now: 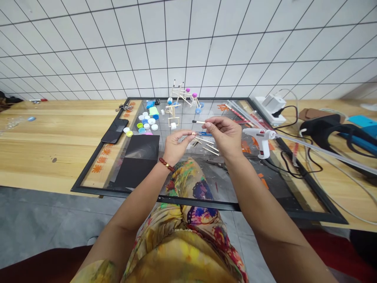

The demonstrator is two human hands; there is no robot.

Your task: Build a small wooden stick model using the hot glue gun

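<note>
My right hand [225, 133] pinches a thin pale stick with a black tip [199, 122], its tip pointing left. Just left of it, my left hand [179, 144] has thumb and forefinger pressed together at the end of a blue and clear pen-like thing [205, 134]; what the fingertips grip is too small to make out. Several loose pale sticks [211, 149] lie below the hands on the framed glass board [188, 201]. Behind the hands stand stick figures [173, 114] built from pale sticks, with blue, white and pink round pieces.
At the left are small coloured tubs [146, 122], black sheets [137, 161] and a phone [114, 131]. A white glue gun [260, 140] stands on the right with its cord. Clear sticks [246, 114], a power strip [269, 110] and black headgear [326, 129] lie farther right. A tiled wall rises behind.
</note>
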